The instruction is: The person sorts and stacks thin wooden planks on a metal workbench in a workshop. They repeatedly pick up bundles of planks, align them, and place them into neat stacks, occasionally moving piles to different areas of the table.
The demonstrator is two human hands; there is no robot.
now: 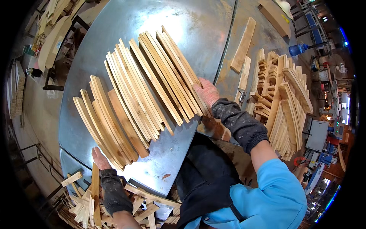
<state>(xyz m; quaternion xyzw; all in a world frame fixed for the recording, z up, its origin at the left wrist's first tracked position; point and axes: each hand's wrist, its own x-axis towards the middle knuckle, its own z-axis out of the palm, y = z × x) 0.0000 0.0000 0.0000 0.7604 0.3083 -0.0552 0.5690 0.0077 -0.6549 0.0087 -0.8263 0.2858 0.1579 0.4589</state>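
A row of long, narrow wooden strips (133,99) lies side by side on a grey metal tabletop (206,34), slanting from far left to near right. Several gaps split the row into uneven groups, and the strips' ends are not level. My right hand (206,91), in a pinkish work glove, rests its fingers against the outermost strip on the right. At the left end of the row is my left hand (100,157), its fingers extended beside the outermost strip; whether they touch it I cannot tell. Neither hand is wrapped round a strip. Dark sleeve covers reach over both forearms.
Stacked wooden pieces (282,103) stand at right, beside a loose board (243,45). A seam (225,42) crosses the metal surface. Offcuts (85,206) lie heaped at lower left, below the table edge. A blue water jug (298,49) is at far right.
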